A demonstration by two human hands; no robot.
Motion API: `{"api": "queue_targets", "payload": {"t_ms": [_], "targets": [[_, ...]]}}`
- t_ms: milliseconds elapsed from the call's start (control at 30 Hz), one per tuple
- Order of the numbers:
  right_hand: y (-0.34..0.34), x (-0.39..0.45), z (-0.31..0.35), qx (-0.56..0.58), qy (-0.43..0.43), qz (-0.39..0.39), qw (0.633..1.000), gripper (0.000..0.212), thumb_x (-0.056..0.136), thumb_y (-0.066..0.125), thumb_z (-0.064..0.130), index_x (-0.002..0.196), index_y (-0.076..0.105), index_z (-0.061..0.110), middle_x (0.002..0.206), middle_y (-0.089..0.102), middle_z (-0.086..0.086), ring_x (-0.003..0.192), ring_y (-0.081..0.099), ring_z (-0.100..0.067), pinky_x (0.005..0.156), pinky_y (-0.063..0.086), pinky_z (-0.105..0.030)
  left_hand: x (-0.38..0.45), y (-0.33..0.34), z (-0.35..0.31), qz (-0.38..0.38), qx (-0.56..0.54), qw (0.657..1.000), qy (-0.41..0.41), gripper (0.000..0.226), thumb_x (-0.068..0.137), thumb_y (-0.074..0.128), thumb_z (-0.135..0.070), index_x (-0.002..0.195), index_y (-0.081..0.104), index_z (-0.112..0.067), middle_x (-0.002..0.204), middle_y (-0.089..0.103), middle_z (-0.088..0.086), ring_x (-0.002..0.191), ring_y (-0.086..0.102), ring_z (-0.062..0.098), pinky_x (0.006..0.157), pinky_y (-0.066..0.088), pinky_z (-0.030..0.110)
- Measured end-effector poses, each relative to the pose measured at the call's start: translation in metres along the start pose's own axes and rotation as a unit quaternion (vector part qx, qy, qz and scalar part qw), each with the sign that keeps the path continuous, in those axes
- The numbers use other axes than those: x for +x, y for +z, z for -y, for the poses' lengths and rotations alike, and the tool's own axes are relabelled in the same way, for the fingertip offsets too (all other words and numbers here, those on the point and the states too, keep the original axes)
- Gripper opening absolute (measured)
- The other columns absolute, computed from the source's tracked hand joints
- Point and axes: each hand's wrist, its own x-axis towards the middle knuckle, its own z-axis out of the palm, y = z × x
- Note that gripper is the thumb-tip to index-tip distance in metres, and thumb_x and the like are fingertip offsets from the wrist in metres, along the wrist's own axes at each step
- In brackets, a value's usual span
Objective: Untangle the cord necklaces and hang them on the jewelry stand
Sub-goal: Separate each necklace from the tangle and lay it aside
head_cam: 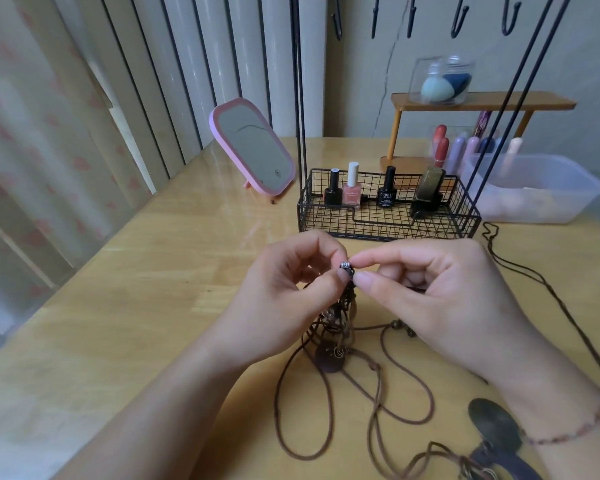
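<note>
A tangle of brown cord necklaces [340, 317] hangs between my hands above the wooden table [136, 306]. My left hand [291, 292] and my right hand [437, 289] both pinch the top of the tangle at a small silver bead [345, 266]. Loose brown loops [388, 403] trail onto the table below, with a dark round pendant [329, 362] among them. Another dark pendant [496, 431] lies near my right wrist. The black jewelry stand [300, 98] rises behind, its hooks [409, 19] along the top. A dark cord [520, 271] runs along the table at the right.
The stand's wire basket [326, 220] holds nail polish bottles [352, 187]. A pink mirror [253, 147] stands at the left. A clear plastic tub [541, 188] and a small wooden shelf [482, 100] with a jar of sponges sit at the back right. Curtains hang at the left.
</note>
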Motion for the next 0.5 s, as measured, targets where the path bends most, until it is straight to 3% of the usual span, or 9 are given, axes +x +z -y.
{"api": "queue_targets", "payload": {"t_ms": [267, 400, 500], "targets": [[0.0011, 0.0008, -0.0016, -0.046, -0.007, -0.021, 0.999, 0.015, 0.079, 0.079, 0.02, 0.078, 0.075, 0.034, 0.061, 0.064, 0.009, 0.05, 0.058, -0.002, 0.051, 0.042, -0.01, 0.0007, 0.0011, 0.0004, -0.009, -0.001, 1.0, -0.002, 0.015, 0.083, 0.06, -0.023, 0.078, 0.058, -0.009, 0.07, 0.054, -0.001, 0.064, 0.046, 0.01, 0.061, 0.041, 0.022], [-0.0005, 0.0016, -0.0003, -0.033, -0.021, -0.008, 0.999, 0.002, 0.08, 0.072, 0.025, 0.079, 0.071, 0.027, 0.068, 0.064, 0.001, 0.058, 0.06, -0.015, 0.054, 0.051, -0.031, 0.0029, 0.0006, -0.0009, -0.045, -0.035, 0.998, -0.022, 0.01, 0.079, 0.06, -0.022, 0.077, 0.057, -0.014, 0.07, 0.048, 0.006, 0.063, 0.041, 0.012, 0.058, 0.034, 0.019], [-0.0029, 0.0009, 0.0018, 0.008, -0.031, 0.029, 0.999, 0.006, 0.079, 0.067, 0.016, 0.077, 0.063, 0.02, 0.071, 0.061, -0.005, 0.063, 0.058, -0.023, 0.059, 0.049, -0.044, 0.0044, 0.0006, -0.0024, -0.083, -0.044, 0.995, -0.041, 0.007, 0.08, 0.056, -0.012, 0.075, 0.055, -0.015, 0.07, 0.048, 0.002, 0.058, 0.04, 0.003, 0.054, 0.033, 0.013]]}}
